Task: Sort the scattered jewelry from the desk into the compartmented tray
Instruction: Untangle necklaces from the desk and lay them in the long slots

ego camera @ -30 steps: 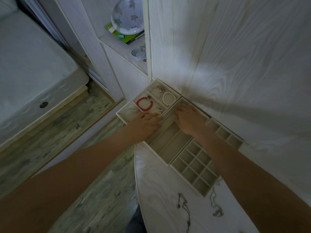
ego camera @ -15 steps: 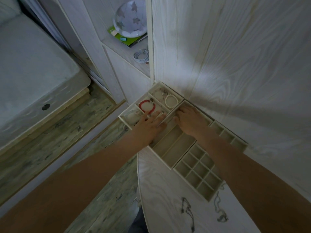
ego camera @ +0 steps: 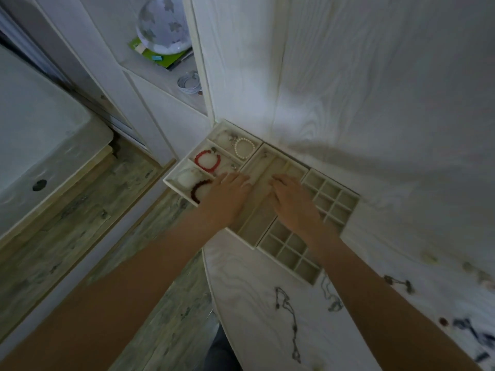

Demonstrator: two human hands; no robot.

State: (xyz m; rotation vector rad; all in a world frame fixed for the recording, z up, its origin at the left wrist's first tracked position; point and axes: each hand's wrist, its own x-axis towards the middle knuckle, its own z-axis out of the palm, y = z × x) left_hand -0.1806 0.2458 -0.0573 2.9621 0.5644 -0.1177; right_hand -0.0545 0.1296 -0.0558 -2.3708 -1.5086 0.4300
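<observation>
Both hands flat on tray (ego camera: 332,195), left hand (ego camera: 227,195) and right hand (ego camera: 292,200) grip nothing; forearms cover near compartments. Necklace (ego camera: 288,311) on tabletop (ego camera: 249,303) near tray.

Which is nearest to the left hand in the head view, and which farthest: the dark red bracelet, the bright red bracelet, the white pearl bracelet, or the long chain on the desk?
Measured from the left hand:
1. Dark red bracelet, in the tray's outer compartment, right beside the hand.
2. Bright red bracelet, middle compartment, just beyond.
3. White pearl bracelet, far compartment by the wall.
4. Long chain, lying on the desk toward the person.
</observation>
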